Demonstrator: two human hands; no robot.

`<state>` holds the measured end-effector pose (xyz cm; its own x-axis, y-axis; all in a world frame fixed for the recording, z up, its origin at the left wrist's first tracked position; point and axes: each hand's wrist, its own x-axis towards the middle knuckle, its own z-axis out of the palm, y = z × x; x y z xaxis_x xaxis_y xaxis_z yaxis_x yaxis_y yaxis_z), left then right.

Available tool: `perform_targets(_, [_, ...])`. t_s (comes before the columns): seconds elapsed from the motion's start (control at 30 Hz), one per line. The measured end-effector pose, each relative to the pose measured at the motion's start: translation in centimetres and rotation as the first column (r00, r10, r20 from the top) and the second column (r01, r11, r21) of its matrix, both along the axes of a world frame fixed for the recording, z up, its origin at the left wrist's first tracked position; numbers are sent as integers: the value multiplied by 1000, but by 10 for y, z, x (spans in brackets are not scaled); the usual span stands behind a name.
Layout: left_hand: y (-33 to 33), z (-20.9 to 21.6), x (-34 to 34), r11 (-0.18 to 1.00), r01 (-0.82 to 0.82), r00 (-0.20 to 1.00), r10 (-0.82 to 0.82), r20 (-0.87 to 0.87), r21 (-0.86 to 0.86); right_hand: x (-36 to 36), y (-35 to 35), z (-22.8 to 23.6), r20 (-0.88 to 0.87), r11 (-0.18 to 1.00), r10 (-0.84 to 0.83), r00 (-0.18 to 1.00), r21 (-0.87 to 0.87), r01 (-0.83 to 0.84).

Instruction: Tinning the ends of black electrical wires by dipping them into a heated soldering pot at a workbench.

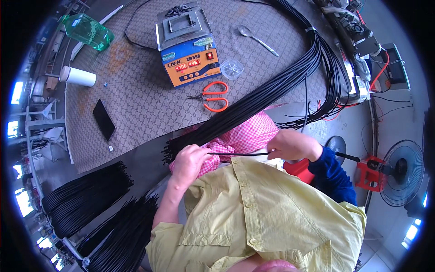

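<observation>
A thin black cable runs almost level between my two hands, in front of my shirt. My left hand is closed on its left end, with thumb and fingers pinched together. Further right, my right hand has its fingers curled round the same cable. Just beyond my hands, a thick bundle of black cables slants from the table's far right down to the near edge, with its cut ends close to my left hand. Pink checked cloth lies over my lap, partly hidden under the bundle.
On the patterned table are a blue and orange solder pot, orange-handled scissors, a spoon, a clear round dish, a phone, a white cup and a green bottle. More cable bundles lie left; a fan stands right.
</observation>
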<state>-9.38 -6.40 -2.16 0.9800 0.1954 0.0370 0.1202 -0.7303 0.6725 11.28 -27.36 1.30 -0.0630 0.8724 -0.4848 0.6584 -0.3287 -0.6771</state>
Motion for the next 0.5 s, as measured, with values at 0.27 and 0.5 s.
perform_targets(0.27, [-15, 8, 19, 999, -19, 980, 24, 200, -30, -34, 37, -28, -213, 848, -155, 965, 473, 240])
perform_targets(0.5, [-2, 3, 5, 936, 104, 991, -126, -45, -337, -29, 39, -15, -54, 815, -206, 977, 544, 201])
